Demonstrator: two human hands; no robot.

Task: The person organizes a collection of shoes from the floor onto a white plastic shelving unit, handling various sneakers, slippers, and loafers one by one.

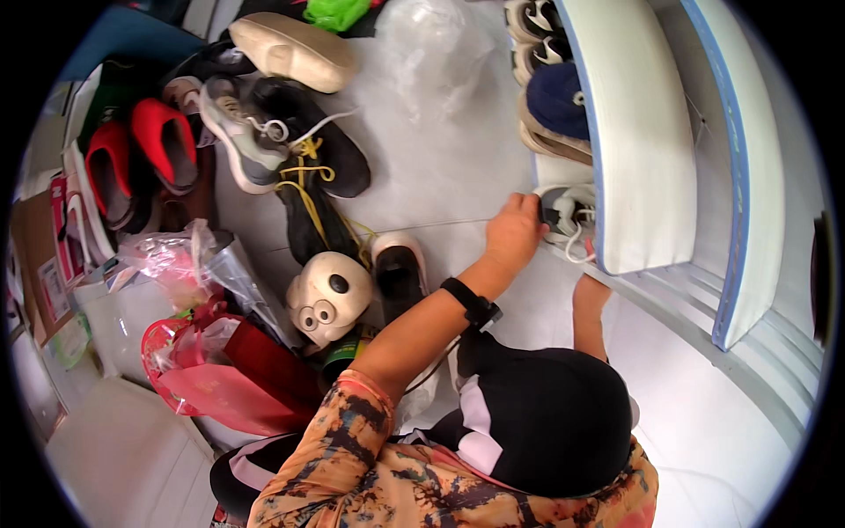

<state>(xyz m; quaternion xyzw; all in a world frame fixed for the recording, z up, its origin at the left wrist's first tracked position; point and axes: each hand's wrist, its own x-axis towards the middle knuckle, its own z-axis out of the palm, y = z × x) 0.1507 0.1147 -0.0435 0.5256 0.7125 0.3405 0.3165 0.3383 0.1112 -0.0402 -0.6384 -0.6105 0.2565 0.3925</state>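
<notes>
A grey sneaker with white laces sits at the low edge of a white shoe cabinet on the right. My left hand, with a black watch on its wrist, is closed around the dark end of this sneaker. Close by the laces is my right hand, mostly hidden behind the cabinet's panel edge; its fingers barely show. Further in on the same shelf rest a dark blue cap-like shoe and black-and-white sneakers.
On the floor at left lie a grey-white sneaker, a black shoe with yellow laces, red-lined shoes and an upturned pale-soled shoe. A cartoon dog-face item, red bag and clear plastic bag are also there.
</notes>
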